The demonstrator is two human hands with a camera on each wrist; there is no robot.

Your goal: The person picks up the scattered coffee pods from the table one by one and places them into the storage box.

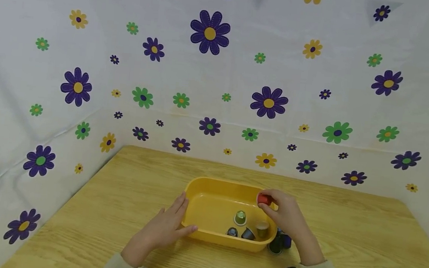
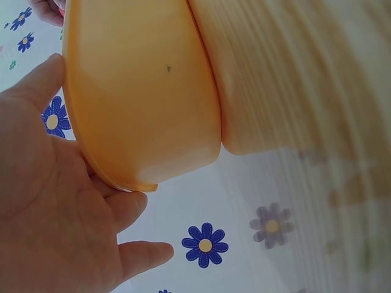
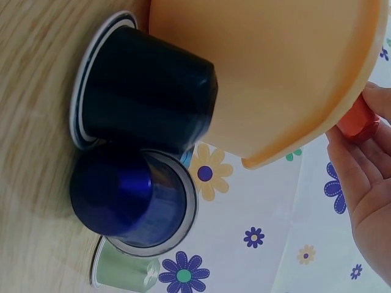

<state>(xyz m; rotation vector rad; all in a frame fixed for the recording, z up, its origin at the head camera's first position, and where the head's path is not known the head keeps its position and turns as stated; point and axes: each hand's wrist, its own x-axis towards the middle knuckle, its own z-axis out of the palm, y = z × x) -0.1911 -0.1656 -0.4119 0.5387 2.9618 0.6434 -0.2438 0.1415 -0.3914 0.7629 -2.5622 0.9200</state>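
My right hand (image 1: 286, 212) pinches a red coffee capsule (image 1: 263, 199) over the right end of a yellow plastic tub (image 1: 223, 240). In the right wrist view that red capsule (image 3: 358, 120) shows between thumb and fingers beside the rim. My left hand (image 1: 160, 230) rests at the tub's left end, thumb on the front rim, fingers extended along the outside. Inside the tub lie a green capsule (image 1: 240, 217), a beige one (image 1: 262, 229) and two dark ones, including a dark grey capsule (image 1: 248, 234), all towards the right.
Outside the tub's right end, a dark green capsule (image 3: 146, 88), a blue capsule (image 3: 128, 195) and a pale green capsule (image 3: 125, 267) stand close together on the wooden table (image 1: 363, 243). A flower-patterned white sheet (image 1: 239, 76) hangs behind and at the sides.
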